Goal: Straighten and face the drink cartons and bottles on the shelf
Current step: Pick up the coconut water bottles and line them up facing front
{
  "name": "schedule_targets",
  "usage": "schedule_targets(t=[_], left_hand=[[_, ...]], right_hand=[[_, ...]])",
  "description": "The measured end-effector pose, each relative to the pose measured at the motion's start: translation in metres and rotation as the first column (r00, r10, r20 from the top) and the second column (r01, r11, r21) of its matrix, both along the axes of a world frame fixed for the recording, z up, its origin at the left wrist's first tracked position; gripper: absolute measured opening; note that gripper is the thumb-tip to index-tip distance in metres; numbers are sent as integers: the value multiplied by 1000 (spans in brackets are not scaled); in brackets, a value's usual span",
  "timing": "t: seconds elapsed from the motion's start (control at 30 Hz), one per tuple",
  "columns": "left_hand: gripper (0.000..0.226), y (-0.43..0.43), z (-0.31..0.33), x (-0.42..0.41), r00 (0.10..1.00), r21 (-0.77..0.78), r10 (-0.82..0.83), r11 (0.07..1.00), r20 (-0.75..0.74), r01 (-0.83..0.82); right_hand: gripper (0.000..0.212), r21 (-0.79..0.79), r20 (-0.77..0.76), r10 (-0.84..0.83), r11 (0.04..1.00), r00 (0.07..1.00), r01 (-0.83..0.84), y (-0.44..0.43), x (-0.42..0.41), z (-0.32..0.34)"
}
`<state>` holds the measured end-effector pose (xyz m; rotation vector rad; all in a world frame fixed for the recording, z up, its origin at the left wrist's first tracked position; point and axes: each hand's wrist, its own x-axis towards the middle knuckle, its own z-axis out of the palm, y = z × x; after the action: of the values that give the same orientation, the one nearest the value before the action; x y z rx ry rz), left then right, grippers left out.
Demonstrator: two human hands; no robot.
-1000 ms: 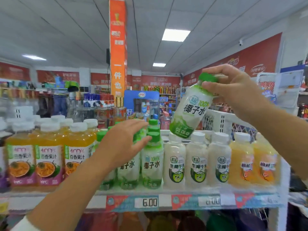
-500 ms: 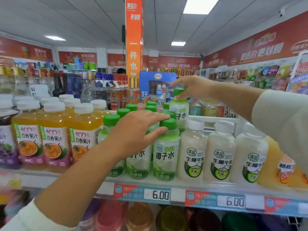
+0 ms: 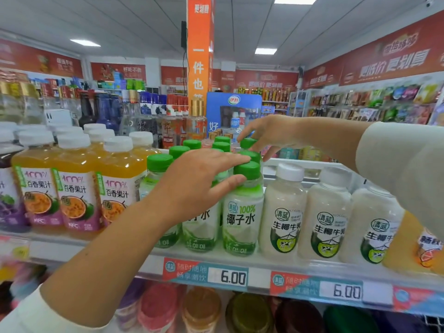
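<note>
While the left arm stretched in from the lower left, the left hand [image 3: 199,186] lay spread over the green caps, fingers nearly straight. Its index tip sat above the cap of the front clear plastic coconut-water bottle with green screw cap [image 3: 241,212], thumb against the neck, nothing clasped. Behind that bottle the right hand [image 3: 271,135] arched down, wrist raised, fingertips pinching the cap of a rear green-capped bottle [image 3: 248,143]. Both bottles stood upright on the white shelf [image 3: 60,248]. Right of the front bottle: white-capped milky bottles [image 3: 283,212]. Left: yellow juice bottles [image 3: 77,188].
</note>
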<state>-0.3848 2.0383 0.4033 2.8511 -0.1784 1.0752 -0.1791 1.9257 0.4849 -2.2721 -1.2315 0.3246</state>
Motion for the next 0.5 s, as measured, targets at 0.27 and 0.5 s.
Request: schedule_targets(t=[0.27, 0.5], left_hand=[[54, 0, -1, 1, 1000, -2, 5, 1000, 4, -5], [54, -1, 0, 0, 1000, 0, 11, 1000, 3, -11]], right_hand=[[35, -59, -60, 57, 996, 997, -61, -2, 7, 2], [26, 40, -5, 10, 999, 1000, -10, 2, 24, 39]])
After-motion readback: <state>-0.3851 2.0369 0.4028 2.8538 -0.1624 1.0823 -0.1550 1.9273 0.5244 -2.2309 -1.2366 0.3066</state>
